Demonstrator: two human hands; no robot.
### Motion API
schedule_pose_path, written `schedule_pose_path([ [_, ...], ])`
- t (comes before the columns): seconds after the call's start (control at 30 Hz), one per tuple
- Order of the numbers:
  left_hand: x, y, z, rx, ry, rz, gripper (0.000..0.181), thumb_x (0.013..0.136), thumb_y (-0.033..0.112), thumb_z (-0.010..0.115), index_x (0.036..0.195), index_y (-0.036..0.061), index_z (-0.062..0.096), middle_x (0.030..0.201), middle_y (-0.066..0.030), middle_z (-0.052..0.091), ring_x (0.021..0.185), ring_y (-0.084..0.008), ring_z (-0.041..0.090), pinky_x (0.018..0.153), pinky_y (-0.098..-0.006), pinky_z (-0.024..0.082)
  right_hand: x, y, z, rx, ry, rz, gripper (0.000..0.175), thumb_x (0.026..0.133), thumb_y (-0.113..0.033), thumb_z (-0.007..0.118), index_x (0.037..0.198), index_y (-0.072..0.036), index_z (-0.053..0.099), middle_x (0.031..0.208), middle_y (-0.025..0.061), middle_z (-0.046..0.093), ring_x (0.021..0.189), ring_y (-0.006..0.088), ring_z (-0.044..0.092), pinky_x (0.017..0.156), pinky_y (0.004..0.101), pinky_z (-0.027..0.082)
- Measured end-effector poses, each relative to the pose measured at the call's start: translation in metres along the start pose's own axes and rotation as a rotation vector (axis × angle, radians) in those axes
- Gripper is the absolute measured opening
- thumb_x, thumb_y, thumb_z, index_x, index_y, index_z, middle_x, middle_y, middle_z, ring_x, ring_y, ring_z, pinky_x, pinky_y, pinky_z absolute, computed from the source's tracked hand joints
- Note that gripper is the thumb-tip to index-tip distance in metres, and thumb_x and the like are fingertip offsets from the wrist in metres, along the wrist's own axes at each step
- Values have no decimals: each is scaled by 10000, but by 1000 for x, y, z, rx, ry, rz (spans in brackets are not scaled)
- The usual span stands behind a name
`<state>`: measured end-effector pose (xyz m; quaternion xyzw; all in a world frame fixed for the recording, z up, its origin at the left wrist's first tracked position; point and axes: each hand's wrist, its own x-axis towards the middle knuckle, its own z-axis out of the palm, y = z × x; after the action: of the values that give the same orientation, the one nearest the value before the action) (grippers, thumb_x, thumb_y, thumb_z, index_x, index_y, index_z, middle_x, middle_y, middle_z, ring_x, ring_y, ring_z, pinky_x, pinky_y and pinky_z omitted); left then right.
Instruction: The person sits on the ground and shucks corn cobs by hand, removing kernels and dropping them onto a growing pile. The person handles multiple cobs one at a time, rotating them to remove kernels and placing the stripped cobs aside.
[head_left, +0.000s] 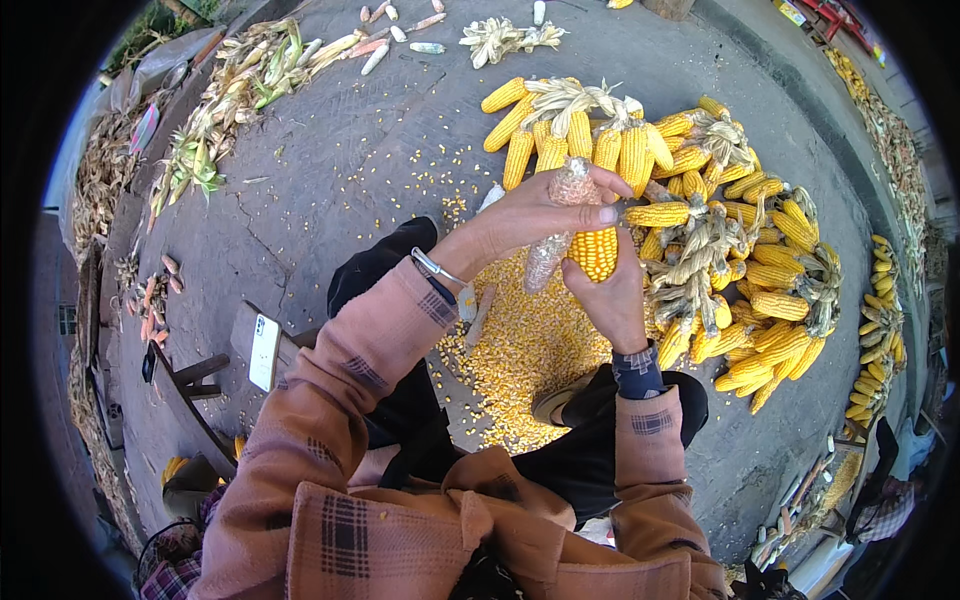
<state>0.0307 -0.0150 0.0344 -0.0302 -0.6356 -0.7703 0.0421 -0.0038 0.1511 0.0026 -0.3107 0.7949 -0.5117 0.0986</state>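
My left hand (517, 217) is closed around a bare corncob (576, 182), its stem end up and its thumb pointing right. My right hand (615, 304) grips an ear of corn (594, 253) with yellow kernels, pressed up against the left thumb. A pale stripped cob length (546, 264) shows under the left hand; whether it joins the cob above is hidden. Below both hands, loose kernels (525, 352) lie heaped on the ground between my legs. Just right of my right hand are ears tied by their braided husks (697, 247).
Stripped cobs (484, 311) lie at the kernel heap's left edge. A phone (264, 352) rests on a wooden stool (244, 330) at left. Dry husks (217, 112) line the upper left. More ears (877, 330) lie along the right edge. Parts of other people (885, 510) show at the lower corners.
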Motion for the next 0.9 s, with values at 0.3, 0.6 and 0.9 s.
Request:
schedule_pose_path([
  [0.3, 7, -25, 20, 191, 467, 184, 163, 831, 140, 721, 888, 31, 615, 748, -12, 625, 682, -73, 579, 625, -253, 483, -4, -9, 4, 888, -272, 405, 384, 827, -201, 630, 1118, 12, 496, 880, 112, 612, 687, 194, 618, 602, 298, 533],
  [0.6, 7, -3, -5, -51, 113, -25, 249, 903, 208, 659, 1085, 49, 601, 905, -22, 643, 809, -88, 585, 751, -248, 478, 2, -3, -14, 1015, -323, 460, 436, 832, -187, 648, 1186, -8, 467, 970, 93, 604, 792, 192, 634, 611, 320, 546],
  [0.9, 0, -22, 16, 274, 295, 60, 194, 855, 159, 720, 946, 18, 623, 914, -13, 634, 848, -88, 582, 772, -265, 485, -2, -1, 11, -46, 21, -37, 461, 720, -159, 722, 1075, 22, 490, 786, 172, 642, 681, 325, 661, 581, 395, 512],
])
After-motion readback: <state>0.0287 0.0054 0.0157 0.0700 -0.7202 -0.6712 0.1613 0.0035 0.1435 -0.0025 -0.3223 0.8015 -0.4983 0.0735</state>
